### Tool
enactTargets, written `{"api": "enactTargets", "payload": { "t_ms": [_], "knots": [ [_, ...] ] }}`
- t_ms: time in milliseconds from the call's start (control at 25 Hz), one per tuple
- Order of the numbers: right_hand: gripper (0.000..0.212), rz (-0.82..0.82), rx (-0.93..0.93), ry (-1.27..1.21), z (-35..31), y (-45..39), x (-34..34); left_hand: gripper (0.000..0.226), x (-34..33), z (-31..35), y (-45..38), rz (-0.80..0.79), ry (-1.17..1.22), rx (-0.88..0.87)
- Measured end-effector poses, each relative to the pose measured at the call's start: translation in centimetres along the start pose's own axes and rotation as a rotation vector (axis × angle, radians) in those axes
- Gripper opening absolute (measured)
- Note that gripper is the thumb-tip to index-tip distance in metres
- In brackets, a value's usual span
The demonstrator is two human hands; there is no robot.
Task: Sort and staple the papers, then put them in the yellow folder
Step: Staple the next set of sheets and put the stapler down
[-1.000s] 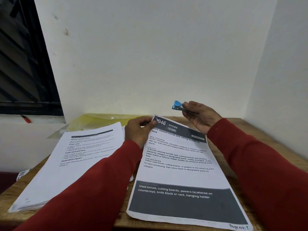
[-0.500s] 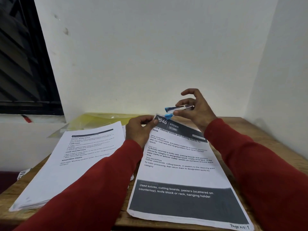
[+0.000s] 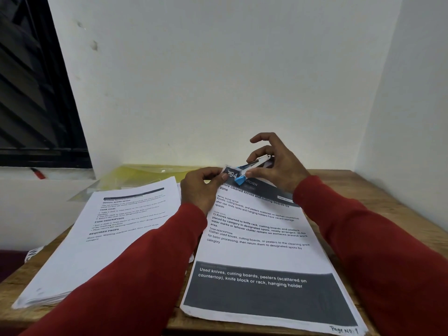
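A small stapler (image 3: 252,169) with a blue tip sits over the top left corner of the kitchen sheet (image 3: 257,238), its two arms parted around the paper's edge. The right hand (image 3: 274,166) pinches the stapler between thumb and curled fingers, with the index finger lifted clear above it. The left hand (image 3: 201,187) pinches that same corner of the sheet, just beside the blue tip. This set of papers lies on the wooden table (image 3: 378,202) between both red sleeves. To its left rests a second stack of papers (image 3: 101,238). The yellow folder (image 3: 150,175) lies flat behind them, against the wall.
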State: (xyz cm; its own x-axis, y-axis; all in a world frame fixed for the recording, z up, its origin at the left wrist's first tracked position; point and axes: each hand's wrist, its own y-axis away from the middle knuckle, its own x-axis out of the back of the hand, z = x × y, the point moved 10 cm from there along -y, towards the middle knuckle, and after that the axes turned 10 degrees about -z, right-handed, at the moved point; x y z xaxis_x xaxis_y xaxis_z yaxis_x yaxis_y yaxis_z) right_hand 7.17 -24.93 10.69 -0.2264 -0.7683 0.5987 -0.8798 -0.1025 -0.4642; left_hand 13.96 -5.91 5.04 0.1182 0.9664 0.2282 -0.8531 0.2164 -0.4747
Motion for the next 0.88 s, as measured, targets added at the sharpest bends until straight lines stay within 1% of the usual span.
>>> {"api": "enactTargets", "payload": {
  "t_ms": [80,160,360,480,680,880],
  "knots": [
    [0.069,0.019,0.018,0.014,-0.4,0.0,-0.2,0.009,-0.1,0.3,-0.1,-0.002,-0.016,-0.010],
    [0.071,0.049,0.024,-0.045,-0.4,0.0,0.0,0.008,0.0,0.4,-0.2,-0.003,-0.012,-0.018],
    [0.075,0.102,-0.014,-0.364,0.9,-0.2,0.1,0.011,0.1,0.3,-0.4,0.007,0.069,-0.033],
    [0.070,0.100,-0.012,-0.510,0.9,-0.3,-0.2,0.011,-0.1,0.0,-0.4,-0.001,0.121,-0.012],
    [0.052,0.039,0.005,-0.441,0.4,-0.3,-0.9,0.012,-0.6,0.0,-0.4,-0.034,0.110,-0.002],
    [0.046,0.087,0.035,-0.421,-0.3,-0.2,0.0,0.016,-0.7,0.3,-0.3,-0.037,0.126,-0.021]
  ]
}}
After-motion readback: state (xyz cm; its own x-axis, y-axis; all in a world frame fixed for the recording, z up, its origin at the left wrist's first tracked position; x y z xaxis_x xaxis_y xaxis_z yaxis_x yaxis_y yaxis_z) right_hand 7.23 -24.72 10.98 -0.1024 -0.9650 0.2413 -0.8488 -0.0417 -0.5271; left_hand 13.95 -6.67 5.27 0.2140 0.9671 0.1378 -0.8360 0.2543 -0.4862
